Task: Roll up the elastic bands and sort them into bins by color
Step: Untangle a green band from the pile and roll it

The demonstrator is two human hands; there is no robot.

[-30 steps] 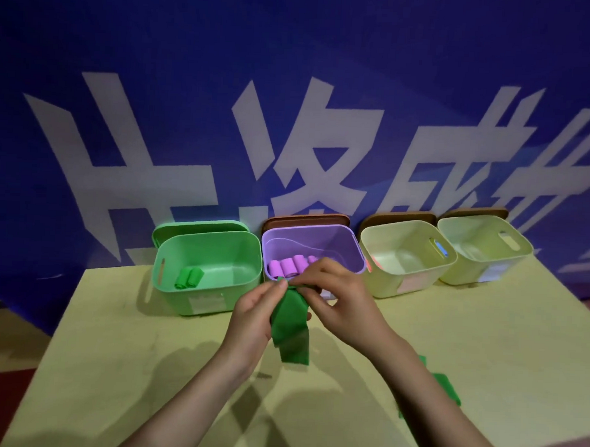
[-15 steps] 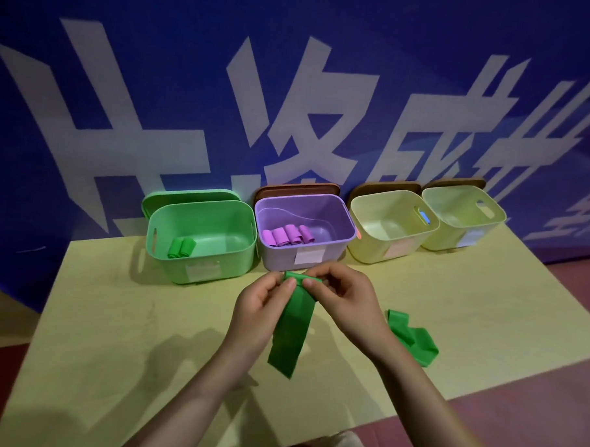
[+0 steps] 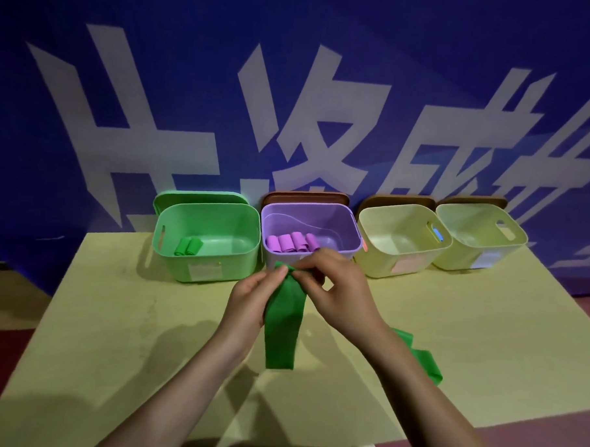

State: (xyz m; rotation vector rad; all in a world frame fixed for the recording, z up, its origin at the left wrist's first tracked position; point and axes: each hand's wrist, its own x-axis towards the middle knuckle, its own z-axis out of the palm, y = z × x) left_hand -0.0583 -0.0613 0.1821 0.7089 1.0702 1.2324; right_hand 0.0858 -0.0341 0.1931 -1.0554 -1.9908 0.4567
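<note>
A green elastic band [image 3: 282,327] hangs above the table, its top end pinched between my left hand [image 3: 253,301] and my right hand [image 3: 338,292]. Its top end is folded over at the fingertips and the rest hangs straight down. Another green band [image 3: 419,359] lies loose on the table to the right, partly hidden by my right forearm. The green bin [image 3: 214,263] at the back left holds two rolled green bands [image 3: 188,246]. Beside it the purple bin [image 3: 350,232] holds several rolled purple bands [image 3: 291,242].
Two pale yellow bins [image 3: 383,261] [image 3: 519,240] stand to the right of the purple bin, with nothing visible inside them. Lids lean behind the bins against a blue banner wall. The yellow table [image 3: 130,334] ends near the bottom right.
The camera view shifted. My hands stay at the top end of the green band, which hangs straighter and longer than a second ago. The second band on the right came into fuller view.
</note>
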